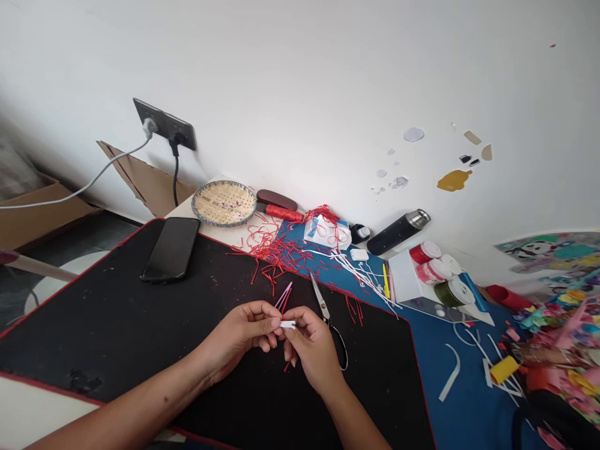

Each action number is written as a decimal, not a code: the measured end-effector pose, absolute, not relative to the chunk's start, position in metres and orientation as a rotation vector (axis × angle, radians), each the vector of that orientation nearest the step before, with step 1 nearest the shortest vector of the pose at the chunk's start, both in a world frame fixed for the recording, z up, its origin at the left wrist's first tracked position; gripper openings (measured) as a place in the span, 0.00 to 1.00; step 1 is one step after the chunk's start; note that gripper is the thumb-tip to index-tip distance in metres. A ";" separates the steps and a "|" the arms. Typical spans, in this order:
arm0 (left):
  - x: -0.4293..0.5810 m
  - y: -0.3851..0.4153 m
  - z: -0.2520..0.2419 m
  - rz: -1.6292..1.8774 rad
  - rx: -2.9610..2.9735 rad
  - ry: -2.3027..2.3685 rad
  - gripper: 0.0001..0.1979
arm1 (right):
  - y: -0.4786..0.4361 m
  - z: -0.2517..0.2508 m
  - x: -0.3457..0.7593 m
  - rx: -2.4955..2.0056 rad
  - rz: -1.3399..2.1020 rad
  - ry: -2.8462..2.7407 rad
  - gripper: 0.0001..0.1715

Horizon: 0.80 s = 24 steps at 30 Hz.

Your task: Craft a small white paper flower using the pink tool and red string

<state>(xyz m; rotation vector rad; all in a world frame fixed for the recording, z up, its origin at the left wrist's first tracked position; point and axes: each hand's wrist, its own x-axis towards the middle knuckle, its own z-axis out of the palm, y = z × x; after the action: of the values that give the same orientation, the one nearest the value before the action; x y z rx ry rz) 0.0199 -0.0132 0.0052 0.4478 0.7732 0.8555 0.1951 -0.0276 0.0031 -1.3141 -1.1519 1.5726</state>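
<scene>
My left hand (257, 325) and my right hand (309, 340) meet over the black mat (215, 387), both closed in a fingertip pinch. Between the thumbs is a small white strip (287, 324), apparently folded, with its ends partly hidden by the fingers. Thin pink and red strands (284, 296) stick up behind the fingertips in a narrow V, and a bit of red cord shows below the right fingers. Scissors (322, 301) lie just beyond my right hand, blades pointing away, one black handle loop partly behind the hand.
A pile of cut red cords (276, 249) lies behind the hands, near a woven basket (224, 204) and red thread spool (284, 213). A phone (171, 250) rests at left. White cords (359, 272), a dark flask (398, 231) and ribbon spools (434, 270) are at right.
</scene>
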 end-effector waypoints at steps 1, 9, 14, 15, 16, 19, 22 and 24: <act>0.020 -0.013 0.005 0.858 0.451 0.776 0.19 | -0.028 0.002 0.195 -1.316 1.572 -1.149 0.20; 0.018 -0.012 0.006 0.835 0.466 0.800 0.20 | -0.030 0.002 0.197 -1.338 1.575 -1.187 0.20; 0.017 -0.011 0.005 0.811 0.477 0.811 0.21 | -0.031 0.003 0.198 -1.343 1.545 -1.249 0.19; 0.017 -0.011 0.005 0.811 0.480 0.813 0.21 | -0.031 0.003 0.199 -1.342 1.539 -1.259 0.19; 0.017 -0.010 0.005 0.811 0.483 0.816 0.20 | -0.032 0.003 0.199 -1.341 1.535 -1.267 0.19; 0.017 -0.009 0.006 0.815 0.486 0.824 0.20 | -0.033 0.004 0.199 -1.346 1.518 -1.284 0.19; 0.018 -0.010 0.008 0.816 0.491 0.826 0.20 | -0.034 0.004 0.198 -1.359 1.499 -1.292 0.20; 0.018 -0.011 0.008 0.820 0.502 0.825 0.19 | -0.035 0.005 0.197 -1.370 1.493 -1.289 0.19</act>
<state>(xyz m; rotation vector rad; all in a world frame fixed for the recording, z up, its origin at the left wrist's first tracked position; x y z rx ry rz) 0.0178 -0.0107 0.0081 0.5016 0.8248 0.8199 0.1974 -0.0349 0.0046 -1.3697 -1.2895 1.4925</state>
